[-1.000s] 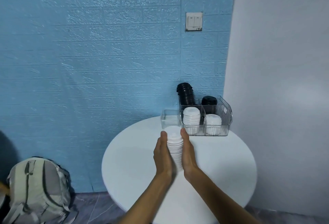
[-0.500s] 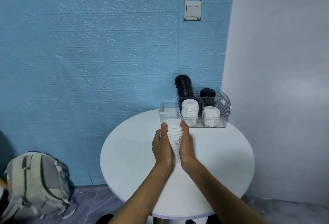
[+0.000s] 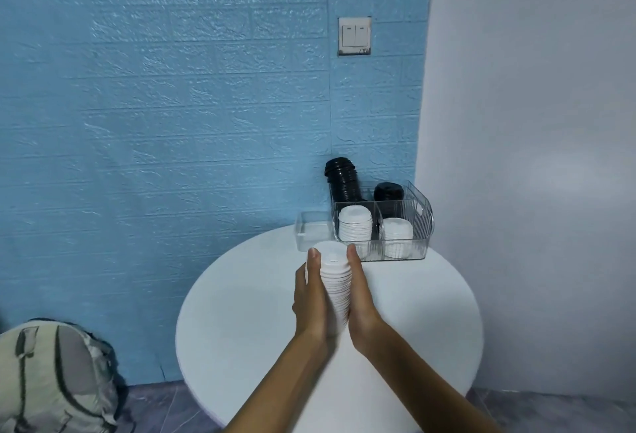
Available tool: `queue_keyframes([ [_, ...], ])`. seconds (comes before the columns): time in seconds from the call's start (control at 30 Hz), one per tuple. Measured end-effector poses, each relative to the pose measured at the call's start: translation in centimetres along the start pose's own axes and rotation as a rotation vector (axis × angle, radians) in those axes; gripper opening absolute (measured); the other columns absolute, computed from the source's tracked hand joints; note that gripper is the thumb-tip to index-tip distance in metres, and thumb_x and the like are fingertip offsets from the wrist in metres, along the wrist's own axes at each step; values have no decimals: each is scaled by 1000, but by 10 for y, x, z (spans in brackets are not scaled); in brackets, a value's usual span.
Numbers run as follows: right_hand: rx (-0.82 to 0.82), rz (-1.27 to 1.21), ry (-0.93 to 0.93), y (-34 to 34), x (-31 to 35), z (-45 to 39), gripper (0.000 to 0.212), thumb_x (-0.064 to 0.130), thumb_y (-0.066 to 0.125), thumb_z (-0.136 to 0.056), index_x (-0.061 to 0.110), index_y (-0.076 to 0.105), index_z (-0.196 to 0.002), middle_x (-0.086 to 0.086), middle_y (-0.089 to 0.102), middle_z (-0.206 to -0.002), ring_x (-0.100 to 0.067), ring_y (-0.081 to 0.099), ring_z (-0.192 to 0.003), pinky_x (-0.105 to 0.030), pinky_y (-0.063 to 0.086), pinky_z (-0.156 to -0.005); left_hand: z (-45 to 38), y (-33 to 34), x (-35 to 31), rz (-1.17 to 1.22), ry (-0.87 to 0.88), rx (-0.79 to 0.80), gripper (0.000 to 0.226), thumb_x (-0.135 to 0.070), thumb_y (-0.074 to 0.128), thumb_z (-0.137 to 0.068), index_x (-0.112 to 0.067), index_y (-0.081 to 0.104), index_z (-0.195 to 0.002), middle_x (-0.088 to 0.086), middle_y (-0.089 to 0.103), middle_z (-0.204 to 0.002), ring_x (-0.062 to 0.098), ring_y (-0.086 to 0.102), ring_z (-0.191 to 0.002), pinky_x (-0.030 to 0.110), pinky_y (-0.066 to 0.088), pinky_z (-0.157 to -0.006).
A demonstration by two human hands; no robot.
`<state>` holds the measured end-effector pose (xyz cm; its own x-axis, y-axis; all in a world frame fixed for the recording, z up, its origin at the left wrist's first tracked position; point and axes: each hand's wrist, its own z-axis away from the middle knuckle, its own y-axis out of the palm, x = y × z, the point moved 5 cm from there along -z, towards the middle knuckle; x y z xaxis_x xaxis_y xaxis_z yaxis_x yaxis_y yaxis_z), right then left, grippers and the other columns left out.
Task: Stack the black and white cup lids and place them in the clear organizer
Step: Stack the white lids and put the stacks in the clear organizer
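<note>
We held the tall stack of white lids (image 3: 335, 286) between both hands, the left hand (image 3: 309, 298) flat against its left side and the right hand (image 3: 359, 295) flat against its right, fingers straight and pressing inward rather than curled round it. The stack stood over the middle of the round white bench (image 3: 241, 329), short of the clear organizer (image 3: 418, 226) at the far edge. Since a second earlier the grip and the stack's place between our palms had stayed the same; mainly our head had tipped, so bench and organizer sat a little differently in view, and the stack looked slightly raised and nearer the organizer. We judged the squaring-up finished and the carry begun. In the organizer two white stacks (image 3: 356, 231) already filled the front compartments, and black lids (image 3: 344, 179) stood in the back ones. A smaller clear box (image 3: 311, 231) sat just left of it. The pictures did not show which slot was free.
</note>
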<state>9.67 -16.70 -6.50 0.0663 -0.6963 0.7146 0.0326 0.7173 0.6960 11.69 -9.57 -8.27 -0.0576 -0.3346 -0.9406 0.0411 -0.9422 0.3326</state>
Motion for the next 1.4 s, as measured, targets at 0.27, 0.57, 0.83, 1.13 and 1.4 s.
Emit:
queue_keyframes([
  [0.27,26,13,-167,-4,90,-35,77,71,60,-86,16,61,-139,-4,62,-139,-23,58,-129,-41,31,-121,-42,84,-42,-18,21,156,79,-100,56,-60,-49,69,-119,-12,73,-120,20,62,-125,47,45,-111],
  [0.57,-69,238,-363,-21,227,-101,64,74,56,-87,20,75,-115,-10,72,-120,-30,69,-112,-47,46,-108,-91,202,-113,-64,22,551,63,-72,57,-89,-22,72,-124,5,75,-121,24,72,-113,43,51,-104],
  [0.83,-253,377,-323,-76,250,-169,86,89,62,-67,19,73,-116,-16,71,-119,-38,68,-110,-56,45,-109,-144,235,-92,-290,18,564,64,-84,39,-88,-37,72,-117,-3,76,-115,20,73,-107,43,55,-97],
  [1.13,-338,387,-383,-94,253,-169,89,87,59,-67,17,73,-120,-11,74,-118,-29,69,-113,-49,44,-112,-178,249,-72,-667,210,450,117,-102,5,-70,-25,52,-144,-1,57,-146,22,53,-133,49,38,-115],
  [1.4,-318,442,-324,-104,245,-174,99,94,62,-58,21,71,-124,-6,73,-122,-26,68,-117,-48,42,-114,-170,243,-64,-596,213,372,120,-100,4,-69,-23,44,-152,2,47,-156,25,40,-146,54,25,-122],
])
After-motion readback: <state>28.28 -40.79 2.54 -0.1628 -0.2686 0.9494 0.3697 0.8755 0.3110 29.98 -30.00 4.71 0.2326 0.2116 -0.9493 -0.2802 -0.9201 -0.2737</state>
